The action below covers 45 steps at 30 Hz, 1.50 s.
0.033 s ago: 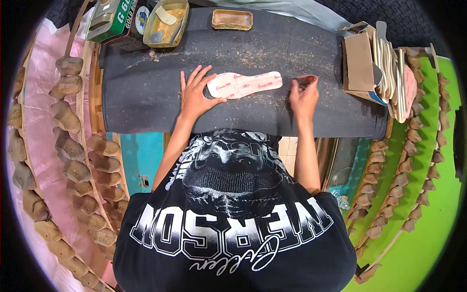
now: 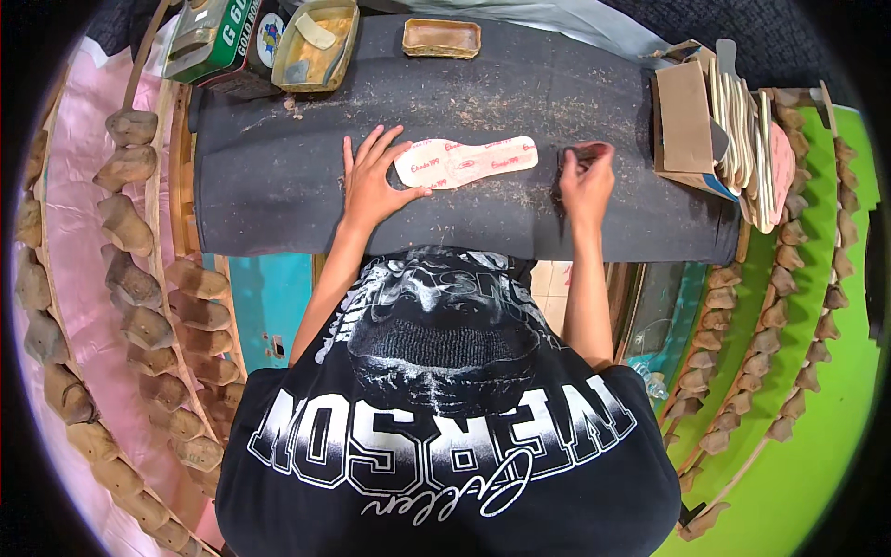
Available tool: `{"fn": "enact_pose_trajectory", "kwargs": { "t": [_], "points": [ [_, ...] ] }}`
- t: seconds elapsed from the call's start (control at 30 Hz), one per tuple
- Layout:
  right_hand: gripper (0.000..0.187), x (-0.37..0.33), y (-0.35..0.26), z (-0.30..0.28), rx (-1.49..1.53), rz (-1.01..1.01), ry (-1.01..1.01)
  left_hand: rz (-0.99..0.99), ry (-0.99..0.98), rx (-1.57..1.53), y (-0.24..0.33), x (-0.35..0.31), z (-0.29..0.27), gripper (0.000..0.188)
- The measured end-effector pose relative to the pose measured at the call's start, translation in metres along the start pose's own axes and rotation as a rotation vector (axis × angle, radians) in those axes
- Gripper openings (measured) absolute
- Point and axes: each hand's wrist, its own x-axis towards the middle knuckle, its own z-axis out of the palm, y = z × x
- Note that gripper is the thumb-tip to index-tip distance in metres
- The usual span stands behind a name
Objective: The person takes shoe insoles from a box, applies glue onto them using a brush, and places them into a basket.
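A pale insole (image 2: 469, 165) with red print lies flat on the dark cloth, its wide end toward my left hand (image 2: 374, 176). That hand holds the wide end between thumb and forefinger, the other fingers stretched out. Just beyond the narrow end, my right hand (image 2: 587, 184) is raised and closed, apart from the insole. Something dark reddish-brown (image 2: 596, 150) shows at its curled fingers, too small and blurred to name.
The cloth-covered table (image 2: 306, 204) is strewn with light shavings. At the back stand a green can (image 2: 209, 42), a tub (image 2: 318, 79) with a flat tool, and a small tray (image 2: 442, 39). A cardboard box (image 2: 685, 121) of insoles stands right. Racks of shoe lasts (image 2: 130, 223) flank me.
My right hand has shifted slightly to the right, away from the insole's narrow end. The insole has moved a hair to the left; my left hand stays on it.
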Motion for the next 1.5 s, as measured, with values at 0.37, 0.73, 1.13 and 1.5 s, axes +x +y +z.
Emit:
{"fn": "enact_pose_trajectory", "kwargs": {
  "t": [0.37, 0.73, 1.13, 1.5],
  "points": [
    [0.035, -0.037, -0.066, 0.094, 0.359, -0.077, -0.318, 0.010, 0.009, -0.005, 0.000, 0.003, 0.004, 0.084],
    [0.037, 0.034, -0.013, 0.014, 0.036, 0.044, -0.073, -0.024, -0.008, 0.009, 0.001, -0.001, 0.001, 0.086],
    [0.037, 0.023, -0.011, 0.041, 0.077, -0.134, -0.122, -0.038, 0.002, 0.020, 0.005, 0.001, 0.000, 0.085],
    [0.030, 0.027, -0.015, 0.025, 0.067, -0.109, -0.060, -0.027, 0.024, -0.013, 0.005, 0.001, 0.000, 0.084]
  ]
}}
